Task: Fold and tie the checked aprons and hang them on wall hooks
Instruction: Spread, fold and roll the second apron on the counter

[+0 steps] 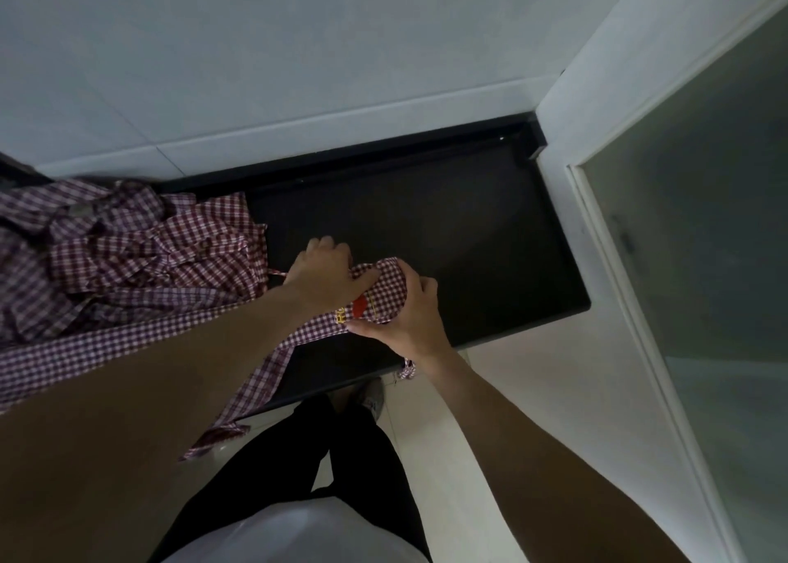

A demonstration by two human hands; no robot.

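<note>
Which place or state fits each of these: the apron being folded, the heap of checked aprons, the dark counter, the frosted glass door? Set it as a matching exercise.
Things:
1. apron being folded
2. heap of checked aprons
3. dark counter
4. frosted glass door

Places or states:
a. far right, beside the white wall
b. gripped between left hand and right hand
c. crumpled on the counter's left part
d. against the wall, bearing the cloth

Pairs: 1-b, 2-c, 3-d, 4-a
</note>
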